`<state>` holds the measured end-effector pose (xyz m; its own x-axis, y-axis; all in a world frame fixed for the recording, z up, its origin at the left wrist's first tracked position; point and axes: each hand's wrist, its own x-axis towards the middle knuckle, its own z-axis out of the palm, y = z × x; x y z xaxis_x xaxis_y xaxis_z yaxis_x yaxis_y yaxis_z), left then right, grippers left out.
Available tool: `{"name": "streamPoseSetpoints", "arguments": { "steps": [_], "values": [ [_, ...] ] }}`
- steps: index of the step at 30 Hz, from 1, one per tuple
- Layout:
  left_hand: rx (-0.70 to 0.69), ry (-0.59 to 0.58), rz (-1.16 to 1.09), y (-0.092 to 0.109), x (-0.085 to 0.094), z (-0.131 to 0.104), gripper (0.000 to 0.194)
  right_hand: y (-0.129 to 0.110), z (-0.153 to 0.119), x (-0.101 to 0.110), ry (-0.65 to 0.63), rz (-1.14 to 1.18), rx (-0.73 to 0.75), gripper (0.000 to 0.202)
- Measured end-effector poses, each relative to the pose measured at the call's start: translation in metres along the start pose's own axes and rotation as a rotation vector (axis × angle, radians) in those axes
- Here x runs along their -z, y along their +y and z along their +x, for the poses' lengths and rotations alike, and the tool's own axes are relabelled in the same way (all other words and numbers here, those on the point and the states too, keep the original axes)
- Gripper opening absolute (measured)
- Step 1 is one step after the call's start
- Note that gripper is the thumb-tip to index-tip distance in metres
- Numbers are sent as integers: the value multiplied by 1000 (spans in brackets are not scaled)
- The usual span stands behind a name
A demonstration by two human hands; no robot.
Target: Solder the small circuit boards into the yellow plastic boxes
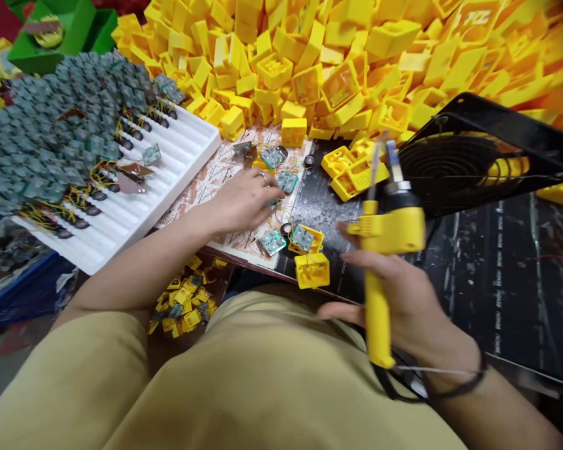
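Bench: a dark, glossy top [473, 281] with a patterned sheet [192, 194] on its left part; a heap of yellow housings [276, 69] fills the far side.
Left: a white ribbed tray [182, 150] bears massed grey boards [75, 106] with yellow wires.
Right: a black fan [431, 175] stands tilted beside the heap.
Left hand: the hand [246, 203] is over the loose parts, fingers bent down at a small circuit board [288, 182]; whether it pinches anything, I cannot tell.
Right hand: well apart from the left, this hand [413, 306] is wrapped around the handle of a yellow soldering gun [389, 231], held above the bench edge, tip pointing away.
Gun: probably stiff and moderately light, best held by the handle; the metal tip should be treated as hot.
Small board: on the bench below the left fingers; likely light, rigid and fragile, best taken by its edges, sparing the thin wires.
Near edge: another circuit board [271, 242] lies beside a round speaker [286, 229] and an open yellow case [312, 270], likely light, hard plastic.
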<state>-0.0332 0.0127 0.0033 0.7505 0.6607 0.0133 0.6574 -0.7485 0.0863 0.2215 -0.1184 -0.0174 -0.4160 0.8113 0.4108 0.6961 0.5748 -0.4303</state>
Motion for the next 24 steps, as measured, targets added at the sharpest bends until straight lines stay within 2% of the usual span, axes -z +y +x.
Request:
{"name": "streamPoseSetpoints", "arguments": {
  "steps": [2,4,6,7,9,11,13,16,19,22,24],
  "values": [
    [51,-91,125,2,1,5,26,-3,8,-14,-35,12,57,59],
    [130,-71,164,4,0,1,26,-1,12,-26,-28,-8,53,55],
    [224,-13,52,1,-1,-8,22,2,15,-37,-8,-17,29,48],
    [277,40,-57,-3,-2,-13,18,1,18,-42,-3,-15,28,46],
    [378,219,-310,-15,-3,-21,14,0,27,-49,-5,-4,54,48],
    [435,425,-527,-28,-3,-25,20,-2,40,-50,-11,2,98,50],
    [461,513,-650,-37,0,-28,31,3,53,-42,17,-32,108,53],
    [461,386,-682,-41,9,-32,30,23,69,-15,84,-216,22,49],
    [429,196,-594,-36,18,-37,27,49,81,4,-11,-477,-70,37],
    [359,52,-571,-32,22,-42,32,70,89,5,-95,-630,-105,29],
    [297,45,-629,-31,20,-46,33,75,91,3,-61,-612,-89,29]
  ]
}}
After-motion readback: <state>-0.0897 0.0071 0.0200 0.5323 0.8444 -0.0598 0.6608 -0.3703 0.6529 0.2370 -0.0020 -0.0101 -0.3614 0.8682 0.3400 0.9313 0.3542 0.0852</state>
